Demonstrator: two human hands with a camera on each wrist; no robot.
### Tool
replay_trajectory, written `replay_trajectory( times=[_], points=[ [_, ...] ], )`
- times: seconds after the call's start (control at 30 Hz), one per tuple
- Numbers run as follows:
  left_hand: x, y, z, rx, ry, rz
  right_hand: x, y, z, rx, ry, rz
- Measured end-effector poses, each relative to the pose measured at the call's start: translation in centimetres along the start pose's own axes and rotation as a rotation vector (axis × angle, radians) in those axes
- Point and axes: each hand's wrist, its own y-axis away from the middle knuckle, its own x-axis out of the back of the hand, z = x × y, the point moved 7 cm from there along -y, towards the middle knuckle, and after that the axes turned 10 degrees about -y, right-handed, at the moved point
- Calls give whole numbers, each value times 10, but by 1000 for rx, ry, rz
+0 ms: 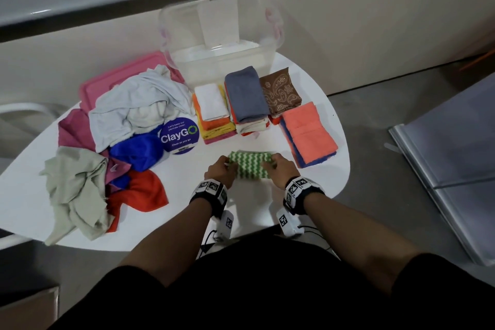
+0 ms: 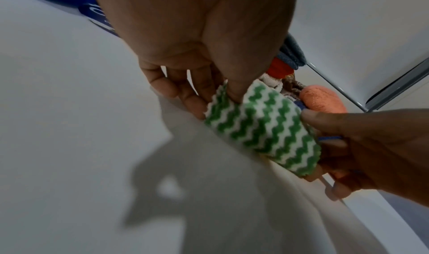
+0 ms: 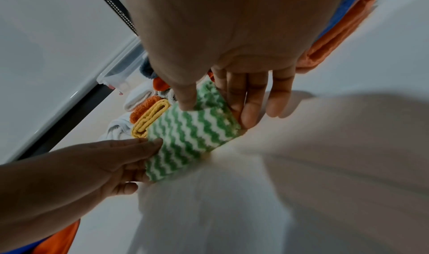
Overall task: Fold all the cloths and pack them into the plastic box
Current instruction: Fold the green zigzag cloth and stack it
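A folded green-and-white zigzag cloth [image 1: 250, 165] [image 2: 262, 129] [image 3: 192, 135] lies at the near middle of the white table [image 1: 187, 211]. My left hand [image 1: 221, 169] [image 2: 209, 96] pinches its left end between thumb and fingers. My right hand [image 1: 278, 166] [image 3: 216, 102] pinches its right end the same way. The clear plastic box [image 1: 219, 59] stands at the back of the table with nothing coloured showing inside. Stacks of folded cloths sit before it: white on orange and yellow [image 1: 213, 110], grey on red [image 1: 245, 95], brown paisley [image 1: 280, 91], salmon on blue [image 1: 308, 132].
A loose heap of unfolded cloths fills the left of the table: pale grey [image 1: 136, 104], blue [image 1: 138, 151], red [image 1: 142, 190], beige [image 1: 77, 187], magenta [image 1: 75, 128]. A pink lid [image 1: 120, 76] lies behind the heap. A round purple sticker [image 1: 179, 135] marks the tabletop.
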Motion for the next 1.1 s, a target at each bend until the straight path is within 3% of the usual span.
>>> replay_trajectory(
  times=[0.33, 0.5, 0.63, 0.77, 0.87, 0.93, 0.97, 1.03, 1.1],
  points=[
    [-3, 15, 7, 71, -200, 11, -11, -3, 2, -90, 159, 9],
    [-1, 20, 4, 159, -160, 83, -14, 9, 6, -176, 108, 49],
    [-6, 27, 6, 115, -182, 34, -26, 16, 10, -206, 117, -34],
    [-4, 26, 7, 3, 25, -52, -28, 27, 11, -232, 164, -68],
    [4, 30, 9, -83, 242, -149, -26, 33, -6, -91, 283, -1],
    [16, 32, 10, -144, 340, -192, -33, 39, -25, 88, 124, -53],
    [23, 33, 9, -165, 371, -216, -40, 42, -32, 105, -40, -134],
    [38, 33, 5, -195, 419, -268, -58, 50, -42, 10, -410, -316],
    [55, 32, -1, -219, 454, -285, -69, 54, -52, -67, -587, -372]
  ],
)
